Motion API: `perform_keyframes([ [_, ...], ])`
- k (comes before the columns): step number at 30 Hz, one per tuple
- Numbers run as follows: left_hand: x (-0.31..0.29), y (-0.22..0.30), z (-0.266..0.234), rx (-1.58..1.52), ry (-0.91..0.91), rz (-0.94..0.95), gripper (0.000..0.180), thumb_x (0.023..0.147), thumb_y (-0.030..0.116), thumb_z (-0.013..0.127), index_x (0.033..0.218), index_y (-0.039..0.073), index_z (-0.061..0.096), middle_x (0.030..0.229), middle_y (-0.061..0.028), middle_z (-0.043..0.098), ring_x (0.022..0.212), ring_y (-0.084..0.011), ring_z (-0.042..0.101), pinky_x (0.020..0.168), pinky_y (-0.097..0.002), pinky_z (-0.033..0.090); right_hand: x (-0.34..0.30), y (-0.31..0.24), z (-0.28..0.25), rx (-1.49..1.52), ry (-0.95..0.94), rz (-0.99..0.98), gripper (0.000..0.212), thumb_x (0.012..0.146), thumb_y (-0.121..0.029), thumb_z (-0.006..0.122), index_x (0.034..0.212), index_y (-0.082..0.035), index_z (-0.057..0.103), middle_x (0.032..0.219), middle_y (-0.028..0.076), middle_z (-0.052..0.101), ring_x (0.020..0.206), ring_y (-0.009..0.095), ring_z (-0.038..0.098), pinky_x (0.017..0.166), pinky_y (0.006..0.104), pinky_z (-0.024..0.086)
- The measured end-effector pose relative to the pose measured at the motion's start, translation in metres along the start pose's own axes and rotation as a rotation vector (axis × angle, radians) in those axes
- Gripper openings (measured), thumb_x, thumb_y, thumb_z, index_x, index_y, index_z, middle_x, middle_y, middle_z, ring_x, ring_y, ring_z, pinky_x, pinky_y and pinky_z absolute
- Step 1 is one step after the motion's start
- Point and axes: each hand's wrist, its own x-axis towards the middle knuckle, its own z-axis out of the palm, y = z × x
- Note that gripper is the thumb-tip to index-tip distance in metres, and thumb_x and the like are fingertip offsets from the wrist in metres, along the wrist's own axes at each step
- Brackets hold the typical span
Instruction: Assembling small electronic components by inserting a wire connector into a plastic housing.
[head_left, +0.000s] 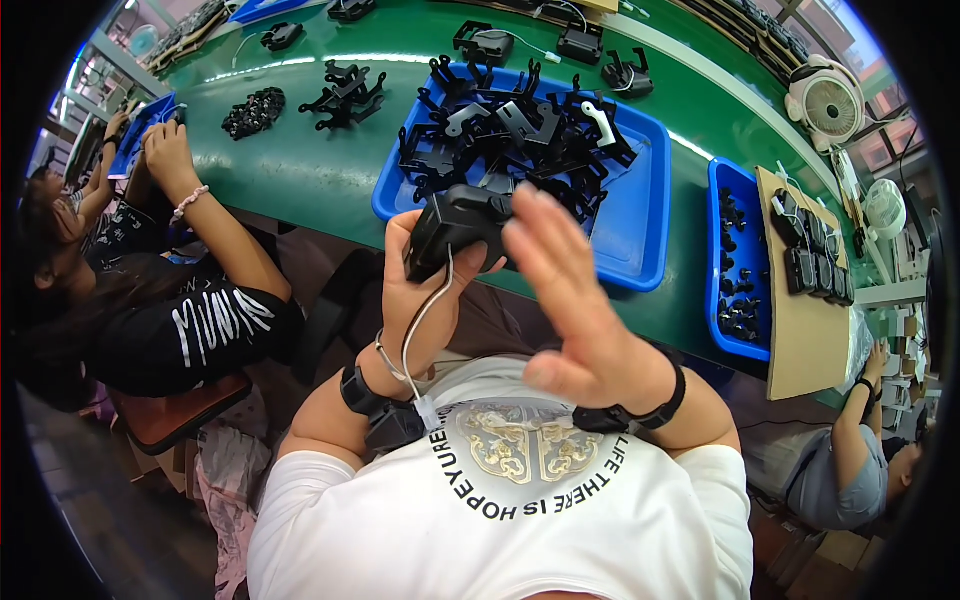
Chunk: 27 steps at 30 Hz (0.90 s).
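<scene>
My left hand [412, 320] is wrapped round a black plastic housing [432, 240], holding it up in front of my chest. From the housing a white cable [408, 345] hangs past my wrist and ends in a small white connector [427, 410]. Just right of the housing, my right hand [575, 310] is raised with its fingers stretched out and slightly blurred. Nothing shows in its palm; whether the fingertips touch the housing I cannot tell. Behind both hands, black brackets [545, 140] lie heaped in a blue tray [655, 210].
On the green table [320, 185] lie a pile of small black parts [254, 112] and loose brackets [345, 95]. Cabled housings [628, 75] stand behind the tray. Rightward are a smaller blue tray [715, 270] and cardboard [800, 360] bearing housings. Co-workers sit on both sides; a fan [830, 105] stands at the back right.
</scene>
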Motion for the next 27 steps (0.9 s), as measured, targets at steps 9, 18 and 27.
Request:
perform_keyframes([
  [9, 0.0, 0.002, 0.006, 0.028, -0.056, -0.068, 0.037, 0.084, 0.001, 0.061, 0.11, 0.004, 0.036, 0.104, -0.0088, 0.057, 0.093, -0.016, 0.06, 0.077, -0.0331, 0.056, 0.0, 0.007, 0.011, -0.076, 0.124, 0.025, 0.084, 0.083, -0.049, 0.055, 0.138, 0.006, 0.023, 0.146, 0.024, 0.018, 0.135, 0.041, 0.016, 0.107, 0.0466, 0.014],
  [18, 0.002, -0.003, 0.006, 0.078, -0.065, -0.072, 0.038, 0.083, 0.002, 0.063, 0.11, 0.004, 0.036, 0.105, -0.0076, 0.056, 0.093, -0.0157, 0.06, 0.076, -0.0326, 0.056, -0.004, 0.015, 0.014, -0.129, 0.126, 0.065, 0.088, 0.083, -0.051, 0.054, 0.139, 0.006, 0.019, 0.146, 0.026, 0.015, 0.134, 0.041, 0.017, 0.107, 0.0459, 0.016],
  [27, 0.005, -0.001, 0.009, 0.112, -0.058, -0.116, 0.039, 0.082, 0.004, 0.065, 0.11, 0.005, 0.037, 0.102, -0.0079, 0.057, 0.091, -0.0162, 0.061, 0.075, -0.0316, 0.057, -0.006, 0.013, 0.015, -0.168, 0.147, 0.16, 0.081, 0.089, -0.056, 0.038, 0.141, 0.004, 0.018, 0.148, 0.024, 0.01, 0.137, 0.036, 0.013, 0.109, 0.0443, 0.01],
])
